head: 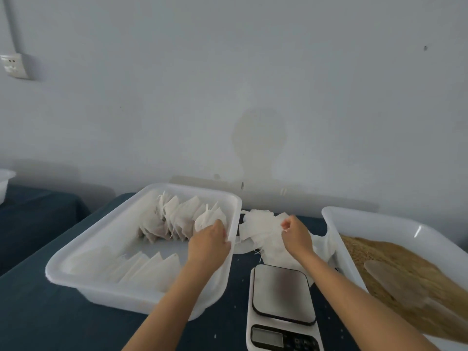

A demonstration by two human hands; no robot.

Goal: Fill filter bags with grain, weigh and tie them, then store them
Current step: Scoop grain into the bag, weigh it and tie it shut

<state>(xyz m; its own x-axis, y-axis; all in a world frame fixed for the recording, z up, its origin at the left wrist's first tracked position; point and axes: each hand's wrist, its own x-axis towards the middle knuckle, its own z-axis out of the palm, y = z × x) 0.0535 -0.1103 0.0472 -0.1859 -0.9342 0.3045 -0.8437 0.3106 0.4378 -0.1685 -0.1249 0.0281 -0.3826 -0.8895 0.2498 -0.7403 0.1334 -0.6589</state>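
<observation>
Filled filter bag (210, 220): white, plump, round, drawstring tuft at its top. My left hand (209, 240) is curled over it from the near side, setting it at the right end of the far row of tied bags (174, 219) inside the storage tray (141, 297). That row runs left to right along the tray's far half; this bag closes it, hard against the tray's right wall. A second row of flat-looking bags (147, 268) lies along the tray's near wall.

Just right of the tray, outside it: loose heap of empty filter bags (260, 229), thin, translucent, crumpled, strings trailing. My right hand (295, 233) is on that heap, fingers curled, pinching what looks like one bag's edge or string; exactly which I cannot tell. Right hand is the nearer one for the next empty.

Scale (281, 297) sits nearer me than the heap, platform bare. Grain tray (336, 239) further right of the storage tray, tan grain (395, 262) inside, a pale scoop (390, 277) lying in it.
</observation>
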